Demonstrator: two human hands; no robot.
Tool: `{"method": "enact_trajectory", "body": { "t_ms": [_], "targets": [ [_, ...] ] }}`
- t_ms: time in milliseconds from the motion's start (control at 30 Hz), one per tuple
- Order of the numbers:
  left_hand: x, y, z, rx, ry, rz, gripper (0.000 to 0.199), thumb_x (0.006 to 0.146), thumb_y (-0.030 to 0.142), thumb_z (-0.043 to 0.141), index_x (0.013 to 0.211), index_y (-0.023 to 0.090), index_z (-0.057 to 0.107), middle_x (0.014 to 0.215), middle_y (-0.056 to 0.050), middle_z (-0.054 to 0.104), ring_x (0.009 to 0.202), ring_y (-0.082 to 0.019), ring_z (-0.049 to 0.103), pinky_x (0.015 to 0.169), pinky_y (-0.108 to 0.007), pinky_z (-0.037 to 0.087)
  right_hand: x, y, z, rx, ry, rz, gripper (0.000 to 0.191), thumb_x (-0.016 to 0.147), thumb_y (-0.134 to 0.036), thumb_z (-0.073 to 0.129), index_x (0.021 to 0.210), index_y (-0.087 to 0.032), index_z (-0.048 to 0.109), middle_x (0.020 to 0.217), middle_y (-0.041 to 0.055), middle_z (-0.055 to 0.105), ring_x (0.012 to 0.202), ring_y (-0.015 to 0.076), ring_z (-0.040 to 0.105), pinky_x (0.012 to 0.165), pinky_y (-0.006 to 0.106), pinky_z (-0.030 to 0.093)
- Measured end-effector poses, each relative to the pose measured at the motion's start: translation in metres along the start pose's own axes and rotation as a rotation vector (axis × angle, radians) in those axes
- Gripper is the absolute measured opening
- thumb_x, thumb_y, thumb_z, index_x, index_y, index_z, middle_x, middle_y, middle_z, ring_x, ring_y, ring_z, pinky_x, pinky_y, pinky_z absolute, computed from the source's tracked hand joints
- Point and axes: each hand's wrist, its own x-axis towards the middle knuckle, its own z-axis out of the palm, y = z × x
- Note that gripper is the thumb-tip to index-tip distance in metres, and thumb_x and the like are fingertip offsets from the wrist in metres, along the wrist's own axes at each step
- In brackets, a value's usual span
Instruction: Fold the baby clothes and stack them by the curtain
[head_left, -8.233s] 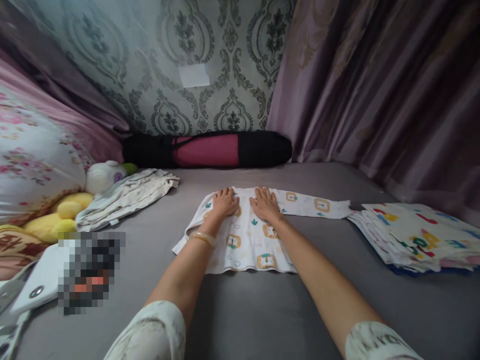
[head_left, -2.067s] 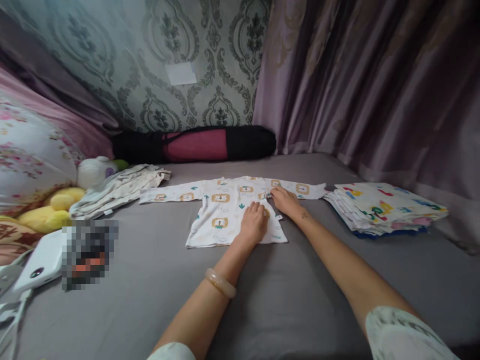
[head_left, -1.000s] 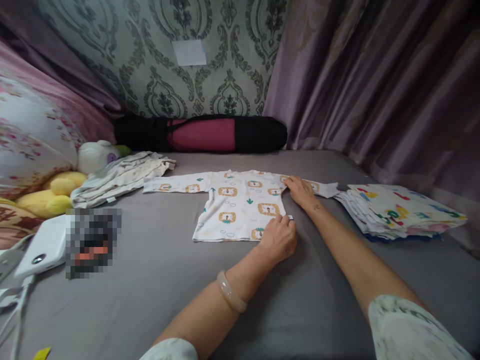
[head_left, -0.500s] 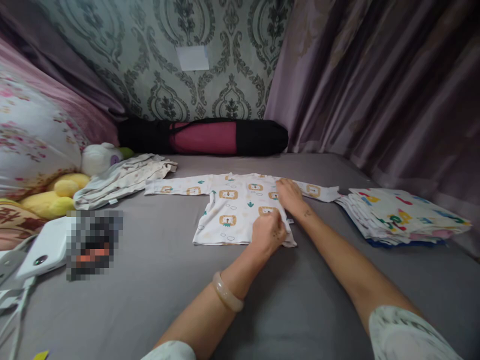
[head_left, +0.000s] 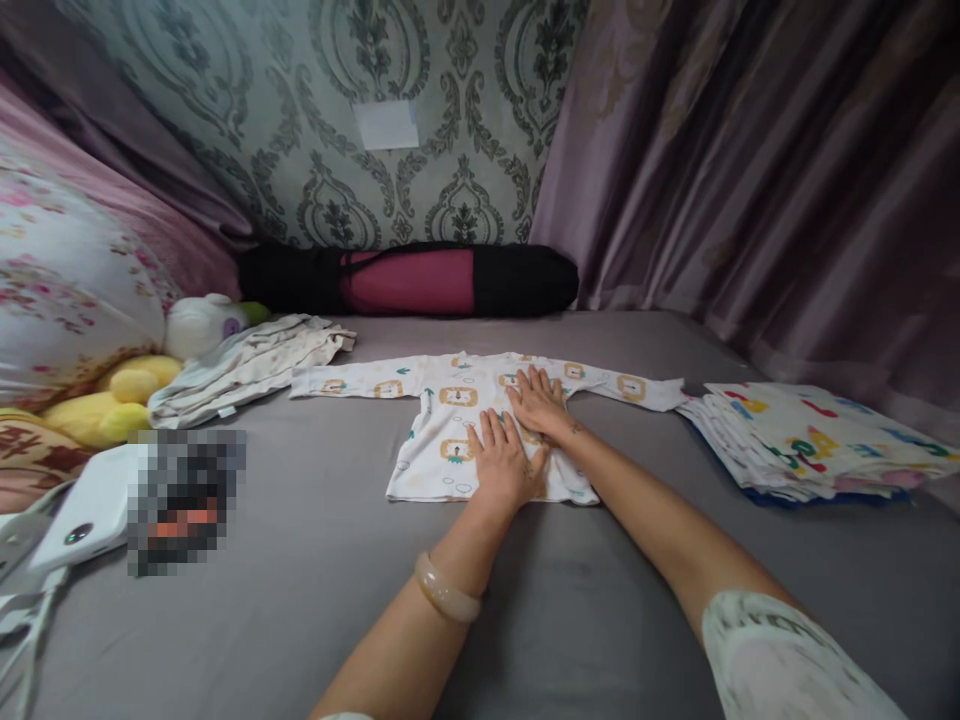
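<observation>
A small white long-sleeved shirt (head_left: 439, 430) with tan lion-face prints lies spread on the grey sheet, both sleeves stretched out sideways. My left hand (head_left: 504, 462) rests flat on the lower middle of the shirt, fingers spread. Just beyond it, my right hand (head_left: 541, 405) lies flat on the upper right of the shirt's body, fingers also spread. Neither hand grips the cloth. Parts of the print are hidden under my hands.
On the right sits a stack of folded clothes (head_left: 825, 430), near the right cuff. Some crumpled pale garments (head_left: 251, 365) and a yellow plush toy (head_left: 105, 405) lie left. A white power bank (head_left: 90, 510) with a cable is nearer me. A black-and-pink bag (head_left: 409, 280) lies along the wall.
Both hands have let go of the shirt's right side and opened flat on it. They have shifted left, toward the middle. The right side of the shirt now lies flatter.
</observation>
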Motion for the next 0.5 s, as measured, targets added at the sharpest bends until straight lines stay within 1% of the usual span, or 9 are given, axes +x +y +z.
{"method": "enact_trajectory", "body": {
  "t_ms": [67,167,267,367,400,433,500],
  "targets": [
    [-0.002,0.000,-0.003,0.000,-0.024,0.021,0.100,0.083,0.075,0.025,0.150,0.001,0.023,0.156,-0.025,0.016,0.146,-0.038,0.007,0.116,-0.059,0.006,0.011,-0.001,-0.001,-0.003,0.024,0.056,0.066,0.098,-0.051,0.016,0.153,-0.015,0.020,0.160,0.0141,0.011,0.146,0.0315,0.005,0.115,0.054,0.003],
    [-0.003,0.000,-0.006,0.009,-0.055,0.035,0.113,0.075,0.085,0.023,0.151,0.002,0.019,0.157,-0.024,0.012,0.146,-0.038,0.003,0.116,-0.060,0.004,0.022,-0.003,0.002,0.001,0.089,0.123,0.067,0.098,-0.052,0.016,0.153,-0.016,0.020,0.160,0.0158,0.013,0.146,0.0318,0.008,0.115,0.055,0.003],
    [-0.003,0.000,-0.007,0.008,-0.091,0.037,0.116,0.073,0.086,0.025,0.152,0.002,0.016,0.157,-0.024,0.010,0.146,-0.039,0.001,0.115,-0.061,0.002,0.027,-0.002,0.008,-0.015,0.156,0.138,0.066,0.098,-0.051,0.017,0.153,-0.016,0.022,0.159,0.0157,0.017,0.145,0.0315,0.011,0.114,0.055,0.005],
    [0.000,-0.002,-0.012,-0.039,-0.133,0.048,0.119,0.072,0.085,0.034,0.151,-0.001,0.015,0.157,-0.026,0.009,0.146,-0.040,0.000,0.114,-0.062,0.004,0.028,-0.001,0.011,-0.041,0.171,0.135,0.065,0.098,-0.051,0.017,0.152,-0.016,0.023,0.158,0.0153,0.019,0.145,0.0311,0.013,0.114,0.055,0.008],
    [0.002,-0.004,-0.017,-0.060,-0.153,0.061,0.117,0.071,0.084,0.038,0.150,0.000,0.018,0.157,-0.027,0.011,0.146,-0.041,0.003,0.114,-0.061,0.007,0.028,-0.001,0.012,-0.045,0.170,0.135,0.065,0.098,-0.051,0.017,0.152,-0.017,0.023,0.158,0.0153,0.019,0.145,0.0312,0.013,0.114,0.055,0.009],
    [0.005,-0.008,-0.022,-0.087,-0.171,0.075,0.112,0.072,0.082,0.042,0.149,0.002,0.024,0.156,-0.026,0.016,0.145,-0.041,0.009,0.114,-0.059,0.012,0.029,-0.001,0.012,-0.048,0.173,0.134,0.065,0.098,-0.051,0.017,0.152,-0.017,0.024,0.158,0.0152,0.020,0.145,0.0313,0.014,0.113,0.056,0.009],
    [0.013,-0.022,-0.037,-0.164,-0.171,0.092,0.087,0.080,0.071,0.045,0.141,0.010,0.041,0.150,-0.021,0.037,0.139,-0.036,0.031,0.111,-0.051,0.027,0.029,-0.001,0.012,-0.051,0.181,0.128,0.064,0.098,-0.050,0.018,0.152,-0.016,0.025,0.158,0.0154,0.021,0.145,0.0319,0.015,0.113,0.056,0.010]
  ]
}}
